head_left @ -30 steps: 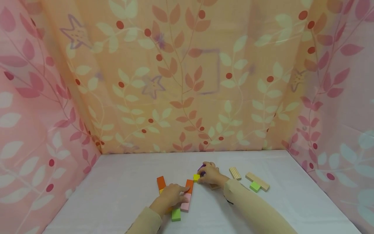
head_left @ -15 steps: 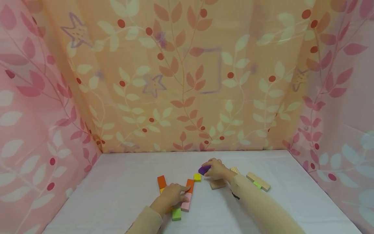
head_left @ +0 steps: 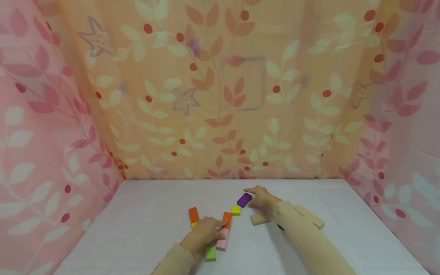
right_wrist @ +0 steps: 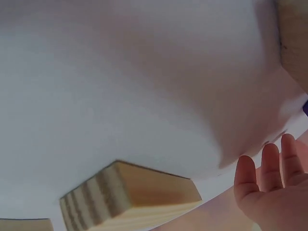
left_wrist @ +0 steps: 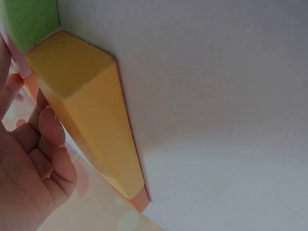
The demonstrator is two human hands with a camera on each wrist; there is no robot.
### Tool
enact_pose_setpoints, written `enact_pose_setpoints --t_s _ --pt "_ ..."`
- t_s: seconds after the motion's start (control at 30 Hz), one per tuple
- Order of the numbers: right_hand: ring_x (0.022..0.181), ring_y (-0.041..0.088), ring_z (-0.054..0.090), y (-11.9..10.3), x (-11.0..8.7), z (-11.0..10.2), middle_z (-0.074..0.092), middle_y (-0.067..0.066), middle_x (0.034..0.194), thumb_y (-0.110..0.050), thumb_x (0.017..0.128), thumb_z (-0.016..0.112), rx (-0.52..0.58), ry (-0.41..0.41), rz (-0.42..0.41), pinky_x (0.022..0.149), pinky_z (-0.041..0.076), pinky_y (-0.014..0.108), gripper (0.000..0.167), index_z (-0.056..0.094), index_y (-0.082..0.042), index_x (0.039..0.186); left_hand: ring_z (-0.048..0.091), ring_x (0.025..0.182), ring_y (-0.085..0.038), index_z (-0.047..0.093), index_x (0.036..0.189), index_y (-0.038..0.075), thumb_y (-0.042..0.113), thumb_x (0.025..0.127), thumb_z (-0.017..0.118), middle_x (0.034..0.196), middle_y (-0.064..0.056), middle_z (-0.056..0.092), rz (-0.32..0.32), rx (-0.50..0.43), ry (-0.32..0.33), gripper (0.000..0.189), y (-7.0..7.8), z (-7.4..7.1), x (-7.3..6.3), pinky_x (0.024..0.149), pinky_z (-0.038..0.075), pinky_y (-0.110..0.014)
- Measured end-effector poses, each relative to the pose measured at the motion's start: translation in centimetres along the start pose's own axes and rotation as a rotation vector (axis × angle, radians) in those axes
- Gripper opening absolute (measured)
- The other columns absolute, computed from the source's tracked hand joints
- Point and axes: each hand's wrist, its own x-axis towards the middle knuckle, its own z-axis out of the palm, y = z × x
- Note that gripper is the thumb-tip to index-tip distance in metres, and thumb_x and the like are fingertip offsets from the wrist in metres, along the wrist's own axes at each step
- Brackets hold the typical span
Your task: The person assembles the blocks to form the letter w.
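My left hand rests over the block arrangement, its index finger on the orange-red block and its thumb beside the pink blocks. Below it lies a light green block; a yellow-orange block runs alongside the curled lower fingers in the left wrist view. My right hand hovers at the right edge of a purple block, index finger stretched past its top. That block lies tilted near a small yellow cube. Three fingertips show straight in the right wrist view.
Beneath the right hand lies a plain wooden block. A long wooden plank sits farther right, partly behind the sleeve. In the right wrist view stands a striped wooden block. Another orange-red block is left of the left hand.
My right hand has drawn off the purple block to the right, uncovering more of it, and its fingers have straightened. The left hand stays in place over the blocks. The head view has shifted slightly.
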Motion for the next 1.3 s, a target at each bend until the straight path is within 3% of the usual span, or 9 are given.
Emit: enact_pose_setpoints --t_s 0.27,0.47,0.63,0.9,1.0,1.23,1.3 --pt "0.11 0.031 0.042 0.1 -0.5 -0.3 0.05 0.015 0.124 -0.008 0.08 0.078 -0.206 0.004 -0.077 0.093 0.039 0.055 0.058 0.061 -0.02 0.134 0.059 0.102 -0.027 0.062 0.133 0.027 0.04 0.084 0.072 0.119 -0.005 0.068 0.029 0.072 0.019 0.052 0.4 0.7 0.0 0.095 0.046 -0.045" --pt "0.11 0.033 0.043 0.1 -0.8 -0.6 0.051 0.015 0.12 -0.01 0.082 0.077 -0.292 0.031 -0.104 0.091 0.039 0.054 0.047 0.066 -0.017 0.127 0.059 0.099 -0.027 0.063 0.132 0.027 0.041 0.084 0.072 0.119 -0.004 0.068 0.058 0.09 0.038 0.051 0.4 0.7 0.0 0.093 0.047 -0.044" --pt "0.11 0.032 0.043 0.5 -0.8 -0.6 0.052 0.013 0.116 -0.01 0.081 0.078 -0.265 0.047 -0.109 0.093 0.037 0.054 0.037 0.071 -0.015 0.117 0.059 0.1 -0.027 0.063 0.132 0.026 0.04 0.084 0.072 0.119 -0.005 0.068 0.046 0.08 0.03 0.05 0.6 0.5 -0.2 0.094 0.047 -0.044" --pt "0.114 0.035 0.044 1.1 -0.4 -0.3 0.054 0.014 0.112 -0.008 0.073 0.083 -0.127 0.077 -0.091 0.104 0.031 0.055 0.03 0.072 -0.008 0.101 0.057 0.104 -0.029 0.064 0.131 0.025 0.037 0.085 0.073 0.121 -0.007 0.066 -0.003 0.016 0.002 0.049 0.6 0.2 -0.1 0.097 0.044 -0.048" --pt "0.117 0.037 0.042 0.8 -0.9 -0.3 0.053 0.016 0.117 -0.007 0.074 0.083 -0.062 0.095 -0.064 0.105 0.028 0.057 0.029 0.072 -0.006 0.101 0.055 0.108 -0.03 0.063 0.132 0.024 0.036 0.085 0.073 0.122 -0.008 0.065 -0.022 -0.006 -0.005 0.049 0.5 0.1 0.0 0.099 0.043 -0.05" --pt "0.118 0.041 0.047 -0.1 -2.7 -0.6 0.055 0.019 0.118 -0.014 0.078 0.082 -0.105 0.142 -0.096 0.104 0.032 0.058 0.025 0.07 -0.006 0.099 0.055 0.11 -0.031 0.062 0.133 0.024 0.036 0.086 0.072 0.125 -0.008 0.064 -0.039 -0.006 -0.016 0.05 0.4 0.0 0.0 0.1 0.042 -0.05" --pt "0.117 0.04 0.049 -0.4 -3.4 -0.5 0.056 0.019 0.117 -0.015 0.078 0.082 -0.071 0.154 -0.081 0.103 0.035 0.056 0.026 0.069 -0.007 0.099 0.055 0.11 -0.031 0.062 0.133 0.024 0.037 0.086 0.072 0.125 -0.009 0.064 -0.045 -0.009 -0.019 0.05 0.3 0.1 0.0 0.099 0.042 -0.051"
